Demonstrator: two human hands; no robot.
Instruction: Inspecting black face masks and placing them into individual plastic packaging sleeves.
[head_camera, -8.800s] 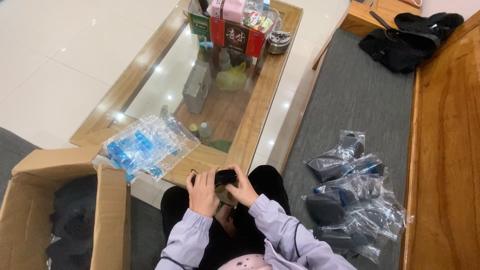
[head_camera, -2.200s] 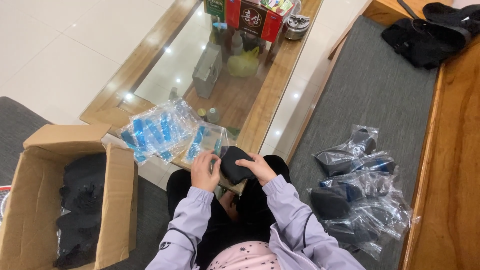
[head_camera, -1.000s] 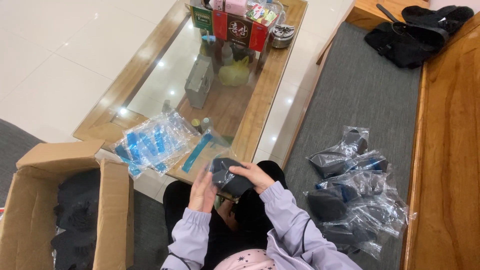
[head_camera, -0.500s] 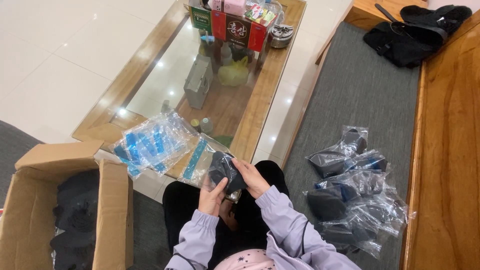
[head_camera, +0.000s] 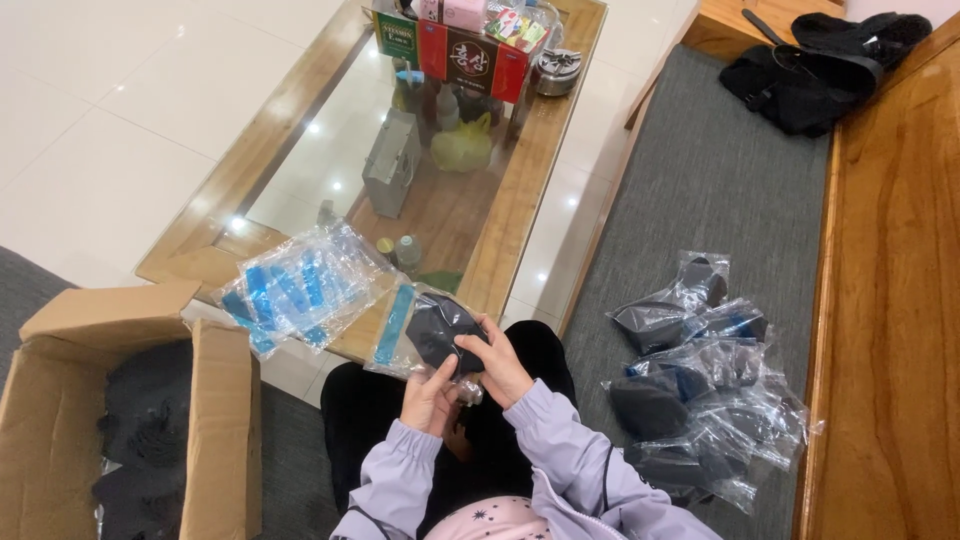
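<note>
Both hands, left hand (head_camera: 428, 395) and right hand (head_camera: 497, 362), grip a clear bag (head_camera: 420, 335) around a dark cloth (head_camera: 443, 330). Fingertips are partly hidden behind it.

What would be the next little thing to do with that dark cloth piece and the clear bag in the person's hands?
Probably push the dark cloth piece deeper into the clear bag. The left hand grips the bag from below, the right hand presses the cloth, and the bag's blue-striped end looks unfilled.
</note>
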